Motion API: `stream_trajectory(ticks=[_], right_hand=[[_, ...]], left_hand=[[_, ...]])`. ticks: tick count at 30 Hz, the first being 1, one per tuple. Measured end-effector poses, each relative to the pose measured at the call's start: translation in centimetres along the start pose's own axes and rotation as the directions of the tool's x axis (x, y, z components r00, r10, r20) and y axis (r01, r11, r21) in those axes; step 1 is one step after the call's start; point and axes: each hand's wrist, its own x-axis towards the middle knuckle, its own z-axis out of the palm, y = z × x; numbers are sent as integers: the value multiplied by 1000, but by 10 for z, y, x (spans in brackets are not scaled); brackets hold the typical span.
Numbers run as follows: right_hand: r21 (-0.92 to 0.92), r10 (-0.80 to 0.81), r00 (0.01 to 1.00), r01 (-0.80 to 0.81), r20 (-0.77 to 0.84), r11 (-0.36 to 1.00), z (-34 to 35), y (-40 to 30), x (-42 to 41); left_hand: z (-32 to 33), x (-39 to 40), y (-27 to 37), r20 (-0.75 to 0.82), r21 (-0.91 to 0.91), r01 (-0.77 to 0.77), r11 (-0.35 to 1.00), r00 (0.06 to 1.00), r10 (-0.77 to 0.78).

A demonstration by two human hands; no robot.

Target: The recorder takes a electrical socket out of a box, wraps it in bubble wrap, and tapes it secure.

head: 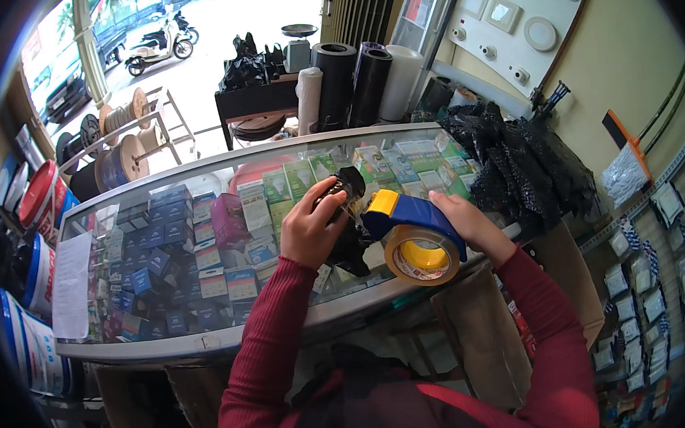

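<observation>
My left hand (311,225) grips a small bundle wrapped in black plastic (353,251) above the glass top of a display counter (376,282). Just right of it, my right hand (466,221) holds a blue and yellow packing tape dispenser (416,212) with a roll of clear tape (397,263) on its near side. The dispenser's yellow end points toward the bundle, and what looks like tape runs between the two. What the black plastic contains is hidden. Boxes of light bulbs (299,178) show through the glass beneath.
A heap of black plastic bags (516,162) lies on the counter's right end. At its left end is a sheet of paper (73,289). Plastic rolls (334,85) and a weighing scale (298,49) stand beyond. Paint buckets (32,333) are at left, and hanging packets (625,308) at right.
</observation>
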Motion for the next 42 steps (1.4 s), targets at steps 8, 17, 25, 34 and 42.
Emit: stream_trajectory(ticks=[8, 17, 25, 34, 42], right_hand=[[-268, -111, 991, 125, 69, 955, -4, -10, 4], [-303, -14, 991, 55, 136, 951, -10, -34, 17], [-198, 56, 981, -19, 184, 980, -15, -26, 31], [-564, 70, 953, 115, 295, 818, -21, -23, 46], [35, -82, 993, 86, -84, 996, -51, -10, 27]], left_hand=[[1, 0, 6, 40, 43, -86, 995, 996, 85], [1, 1, 7, 58, 39, -79, 996, 995, 77], [2, -1, 7, 33, 26, -77, 997, 997, 76], [-2, 0, 6, 47, 13, -75, 997, 996, 75], [-7, -1, -10, -9, -89, 43, 995, 999, -44]])
